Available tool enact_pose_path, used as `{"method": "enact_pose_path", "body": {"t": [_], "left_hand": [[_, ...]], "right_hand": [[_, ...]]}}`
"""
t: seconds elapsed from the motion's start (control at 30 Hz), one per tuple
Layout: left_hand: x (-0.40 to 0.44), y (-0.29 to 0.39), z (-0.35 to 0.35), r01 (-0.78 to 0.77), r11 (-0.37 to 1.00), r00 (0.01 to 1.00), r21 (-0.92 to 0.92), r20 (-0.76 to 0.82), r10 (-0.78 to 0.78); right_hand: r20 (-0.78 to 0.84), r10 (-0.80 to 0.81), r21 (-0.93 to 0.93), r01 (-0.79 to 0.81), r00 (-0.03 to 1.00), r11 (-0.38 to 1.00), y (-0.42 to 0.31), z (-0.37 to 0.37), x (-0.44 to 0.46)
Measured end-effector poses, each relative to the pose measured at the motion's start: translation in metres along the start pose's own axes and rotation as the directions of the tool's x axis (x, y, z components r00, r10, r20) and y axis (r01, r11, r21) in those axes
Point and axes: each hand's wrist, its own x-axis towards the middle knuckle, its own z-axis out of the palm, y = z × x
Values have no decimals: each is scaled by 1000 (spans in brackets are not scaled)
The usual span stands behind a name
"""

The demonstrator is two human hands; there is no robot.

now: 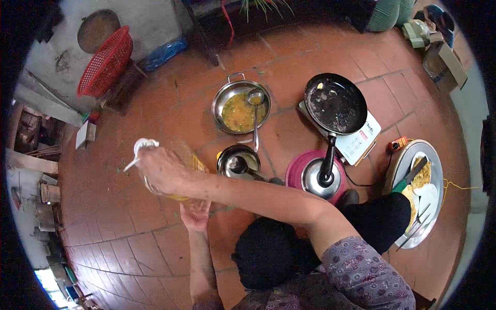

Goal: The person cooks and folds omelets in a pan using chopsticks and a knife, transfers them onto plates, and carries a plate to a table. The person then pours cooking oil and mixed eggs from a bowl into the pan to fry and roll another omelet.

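Nearest the camera, a patterned sleeve (367, 268) and the bare right forearm reach across from the right, above two dark-clothed knees (274, 253). The right hand (168, 170) is mostly closed, its fingers curled around a clear bottle (182, 151) with some yellow on it; a white piece (147, 143) sticks out beside those fingers. The left hand (196, 214) is palm up at the bottle's lower side, its fingers partly hidden, so how far they close cannot be told. The bottle is above the tiled floor (124, 206), toward its left edge from the small pot (238, 151), which has a ladle in it.

Farther toward the floor's far edge is a two-handled steel pan (219, 103) of yellow soup (237, 116), a second ladle (255, 111) resting in it. To its right, a black frying pan (336, 103) sits over a white cooker (361, 142), its handle above a steel lid (312, 181) on a pink-rimmed vessel (296, 168). Near the floor's right edge, a round tray (438, 206) holds yellow food (422, 175), a green-handled knife (408, 178) and a fork (417, 222). A red basket (106, 62) stands toward the far left corner, a cardboard box (444, 67) toward the far right.
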Motion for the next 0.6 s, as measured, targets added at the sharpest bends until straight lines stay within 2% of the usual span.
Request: {"method": "enact_pose_path", "body": {"t": [0.03, 0.07, 0.13, 0.17, 0.23, 0.3, 0.37, 0.4, 0.43, 0.53, 0.57, 0.6], "left_hand": [[0, 5, -12, -4, 1000, 1000, -6, -6, 4], [2, 11, -26, -21, 1000, 999, 1, 30, 21], [12, 20, -55, -55, 998, 994, 12, 100, 53], [17, 23, -68, -57, 998, 994, 6, 90, 56], [29, 27, -92, -85, 996, 982, 9, 169, 82], [28, 27, -98, -97, 995, 976, 11, 198, 93], [19, 24, -92, -113, 994, 945, 1, 308, 107], [17, 24, -90, -120, 993, 926, -2, 362, 113], [19, 25, -89, -118, 993, 929, 3, 354, 110], [26, 26, -88, -33, 997, 849, -68, 525, 64], [29, 26, -94, -30, 997, 852, -67, 520, 61], [32, 27, -102, -48, 993, 961, -111, 266, 76]], "right_hand": [[131, -28, -94, 41, 991, 995, 10, 27, -1], [140, -26, -88, 39, 990, 995, 19, 51, -5], [238, -203, -69, 225, 950, 972, 33, 90, -14], [247, -202, -62, 223, 948, 973, 40, 105, -17], [627, -124, -74, 217, 769, 973, 46, 122, -22], [630, -145, -91, 258, 763, 962, 37, 123, -30], [620, -189, -138, 343, 762, 929, 26, 112, -39], [622, -187, -131, 336, 761, 933, 29, 112, -42], [582, -228, -92, 341, 781, 936, 34, 112, -42], [452, -332, 16, 364, 828, 931, 54, 110, -41], [404, -361, 49, 374, 840, 926, 62, 108, -40], [352, -384, 79, 382, 854, 921, 70, 105, -39]]}}
